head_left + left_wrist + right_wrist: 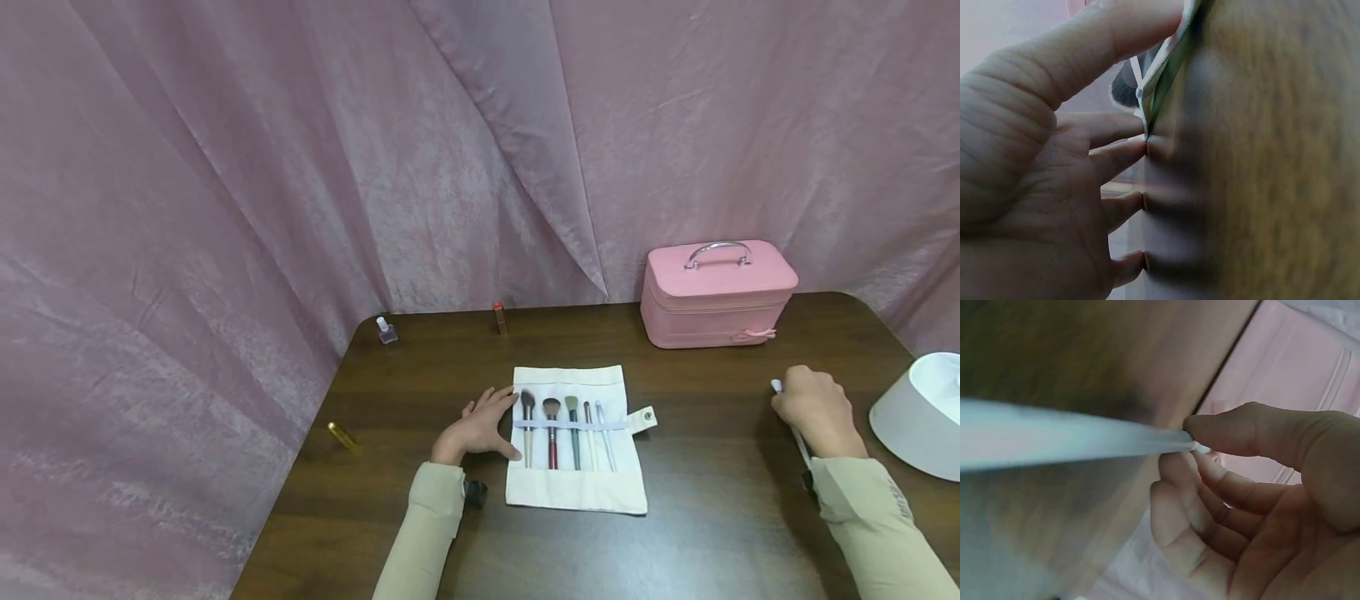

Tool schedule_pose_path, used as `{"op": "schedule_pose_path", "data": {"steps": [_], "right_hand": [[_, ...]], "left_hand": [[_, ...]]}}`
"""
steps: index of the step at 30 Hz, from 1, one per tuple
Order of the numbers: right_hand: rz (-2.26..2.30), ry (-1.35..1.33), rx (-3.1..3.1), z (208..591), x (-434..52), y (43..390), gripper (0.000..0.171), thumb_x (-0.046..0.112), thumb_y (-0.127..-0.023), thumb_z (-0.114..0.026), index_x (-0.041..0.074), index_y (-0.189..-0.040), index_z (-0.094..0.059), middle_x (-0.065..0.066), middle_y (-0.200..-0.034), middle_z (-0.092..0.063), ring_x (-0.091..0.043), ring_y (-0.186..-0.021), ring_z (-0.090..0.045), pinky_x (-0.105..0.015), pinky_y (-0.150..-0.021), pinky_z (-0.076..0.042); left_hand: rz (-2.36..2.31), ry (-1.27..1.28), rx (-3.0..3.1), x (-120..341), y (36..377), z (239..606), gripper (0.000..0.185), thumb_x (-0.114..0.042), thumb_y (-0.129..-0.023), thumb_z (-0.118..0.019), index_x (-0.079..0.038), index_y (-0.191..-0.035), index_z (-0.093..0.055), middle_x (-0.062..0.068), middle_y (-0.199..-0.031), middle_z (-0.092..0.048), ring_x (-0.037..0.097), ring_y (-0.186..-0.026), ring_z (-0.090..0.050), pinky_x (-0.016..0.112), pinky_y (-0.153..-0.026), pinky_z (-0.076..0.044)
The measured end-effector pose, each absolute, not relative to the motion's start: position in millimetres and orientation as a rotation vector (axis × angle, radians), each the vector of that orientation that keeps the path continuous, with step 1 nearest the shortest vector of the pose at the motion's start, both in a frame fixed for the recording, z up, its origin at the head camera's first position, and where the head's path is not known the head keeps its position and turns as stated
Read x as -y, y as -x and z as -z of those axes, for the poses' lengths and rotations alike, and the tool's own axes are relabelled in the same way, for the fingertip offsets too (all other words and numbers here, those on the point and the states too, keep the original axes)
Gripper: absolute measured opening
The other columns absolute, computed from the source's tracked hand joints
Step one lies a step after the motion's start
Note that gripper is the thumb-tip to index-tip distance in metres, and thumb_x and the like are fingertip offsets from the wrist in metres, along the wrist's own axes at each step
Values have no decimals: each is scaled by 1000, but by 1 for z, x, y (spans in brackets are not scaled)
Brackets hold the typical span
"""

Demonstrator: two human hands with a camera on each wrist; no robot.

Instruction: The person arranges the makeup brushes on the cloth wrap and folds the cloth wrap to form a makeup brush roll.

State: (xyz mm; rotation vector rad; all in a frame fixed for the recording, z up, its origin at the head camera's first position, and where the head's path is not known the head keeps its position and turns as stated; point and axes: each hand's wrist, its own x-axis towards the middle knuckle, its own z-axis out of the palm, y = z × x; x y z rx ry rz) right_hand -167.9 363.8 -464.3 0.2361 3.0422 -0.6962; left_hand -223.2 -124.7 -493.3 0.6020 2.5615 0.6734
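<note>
A cream fabric brush roll (pixel 577 492) lies unrolled on the table, with several makeup brushes (pixel 551 408) under its elastic band. My left hand (pixel 480 425) is at its left edge, fingers spread. In the left wrist view the thumb (pixel 1085 44) touches the cloth edge (pixel 1159 62), while the other fingertips rest on the tabletop. Over at the right, my right hand (pixel 817 408) pinches a slim white stick (pixel 1072 437) between thumb and fingers. One pale end (pixel 776 386) of it sticks out past the hand; its exact kind is unclear.
A pink vanity case (pixel 720 312) stands at the back right. Right of my right hand is a white round container (pixel 911 417). A lipstick (pixel 500 318) and a nail polish bottle (pixel 386 331) stand near the back edge; a gold tube (pixel 341 434) lies at left.
</note>
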Motion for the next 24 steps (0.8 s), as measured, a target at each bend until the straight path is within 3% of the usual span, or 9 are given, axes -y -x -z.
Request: {"op": "schedule_pose_path", "data": {"steps": [3,6,9,12,17,24], "right_hand": [[737,-197,-3100,464,-360,170,26,7,-79,-62,9,-59,-45,-13,-62,-46,-33,-58,-46,-44,-48,-37],[772,-167,-3130,462,-356,173,24,9,-81,-66,6,-62,-51,-10,-62,-48,-31,-59,-46,-40,-49,-36],[827,-160,-3123,458,-351,176,18,9,-83,-69,-7,-78,-63,-16,-69,-57,-34,-64,-50,-41,-53,-38],[899,-151,-3128,455,-344,180,26,8,-84,-70,-15,-95,-65,-23,-79,-67,-41,-72,-58,-45,-58,-42],[1038,-106,-3166,452,-333,185,25,7,-84,-70,-13,-100,-65,-24,-85,-71,-45,-82,-64,-48,-64,-45],[1245,-124,-3194,446,-317,187,20,3,-85,-66,-10,-99,-67,-21,-84,-72,-14,-65,-62,-29,-57,-49]], "left_hand": [[-679,-600,-2562,125,223,494,102,-26,-76,-91,-10,-159,-33,4,-167,-21,32,-154,-7,63,-117,-9],[-685,-599,-2557,125,222,493,102,-26,-76,-91,-10,-159,-33,4,-167,-20,33,-154,-7,63,-117,-9],[-684,-599,-2555,125,222,493,102,-25,-76,-91,-10,-159,-33,4,-167,-20,33,-154,-6,63,-117,-9],[-682,-597,-2557,124,223,493,102,-25,-76,-91,-10,-159,-33,4,-167,-20,33,-154,-6,63,-117,-8],[-675,-592,-2562,124,224,493,102,-25,-76,-91,-10,-159,-33,4,-167,-21,33,-154,-7,63,-117,-9],[-670,-592,-2562,124,223,492,101,-25,-77,-91,-10,-159,-33,4,-167,-21,33,-154,-6,63,-117,-9]]}}
